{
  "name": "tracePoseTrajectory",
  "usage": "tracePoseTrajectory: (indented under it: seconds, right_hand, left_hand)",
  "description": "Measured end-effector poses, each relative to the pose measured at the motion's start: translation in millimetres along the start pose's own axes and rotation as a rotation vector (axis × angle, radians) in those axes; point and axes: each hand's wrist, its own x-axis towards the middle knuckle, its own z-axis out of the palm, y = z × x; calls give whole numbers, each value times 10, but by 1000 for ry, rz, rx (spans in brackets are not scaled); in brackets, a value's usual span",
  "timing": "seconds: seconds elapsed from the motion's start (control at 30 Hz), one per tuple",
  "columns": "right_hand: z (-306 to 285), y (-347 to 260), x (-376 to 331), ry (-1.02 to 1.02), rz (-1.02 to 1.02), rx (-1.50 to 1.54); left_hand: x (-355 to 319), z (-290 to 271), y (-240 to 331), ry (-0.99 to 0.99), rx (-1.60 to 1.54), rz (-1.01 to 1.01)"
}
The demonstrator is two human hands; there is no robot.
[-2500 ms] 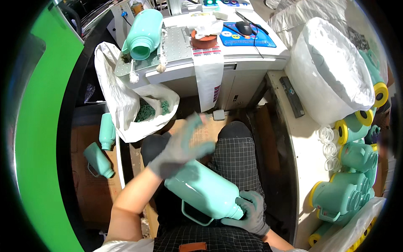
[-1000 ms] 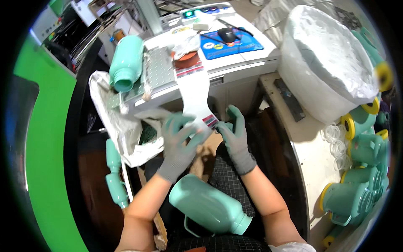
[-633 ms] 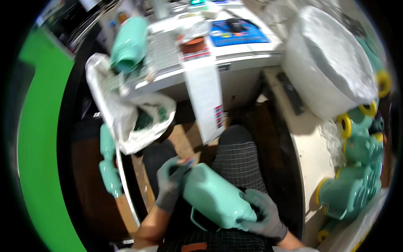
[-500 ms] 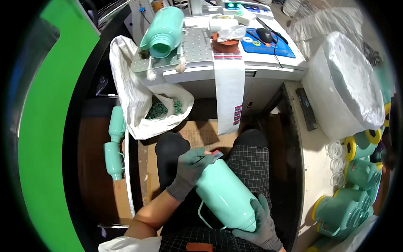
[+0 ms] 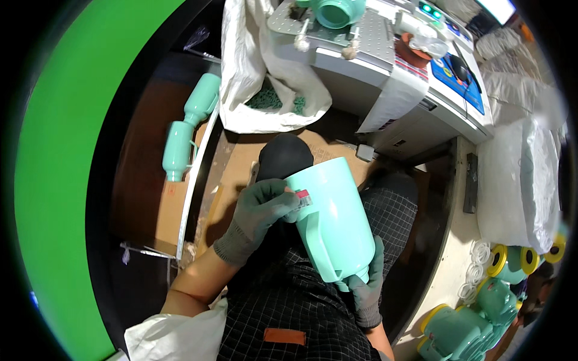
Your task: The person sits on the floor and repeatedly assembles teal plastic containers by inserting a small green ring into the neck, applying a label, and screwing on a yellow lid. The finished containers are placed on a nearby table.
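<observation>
Above the checked lap [image 5: 268,286], mint-green jug [image 5: 342,210] is tilted, wide base away from the body. Left gloved hand [image 5: 260,207] pinches small red-and-grey label [image 5: 303,199] at the jug's side, near the base; adhesion cannot be told. Right gloved hand [image 5: 368,289] grips the neck end.

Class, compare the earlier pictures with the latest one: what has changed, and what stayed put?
The right hand let go of the jug, joined the left hand at the label strip, then regripped the jug's neck end. The left hand now holds a small label at the jug's side. The jug turned, its handle now facing up. The lower jug at left turned too. The sack and desk jug stayed put.
</observation>
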Motion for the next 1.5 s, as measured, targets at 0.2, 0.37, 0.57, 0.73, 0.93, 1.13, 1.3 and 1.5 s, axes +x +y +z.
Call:
tracePoseTrajectory:
  seconds: [0.2, 0.37, 0.57, 0.73, 0.93, 1.13, 1.3, 1.5]
  right_hand:
    - [-10, 143, -44, 20, -36, -110]
    - [141, 134, -125, -12, -82, -128]
    - [20, -82, 30, -128, -45, -281]
    - [-59, -417, 207, -96, 263, 311]
    - [-516, -694, 352, 247, -371, 39]
    - [-410, -1179, 901, 320, -573, -41]
    - [-494, -1599, 1498, 339, -772, -370]
    - [794, -2184, 2651, 58, -890, -653]
  left_hand:
    - [-78, -19, 50, 30, 40, -2]
    - [-77, -49, -22, 184, 482, 76]
    - [-16, -489, -253, 305, 291, 267]
    - [720, -156, 275, 239, 1293, 1123]
    - [2257, 576, 1522, 229, 1537, 1504]
    - [3511, 172, 1743, 120, 2108, 1698]
    - [1808, 275, 1814, 277, 1403, 1771]
    - [-217, -37, 1249, 57, 873, 1419]
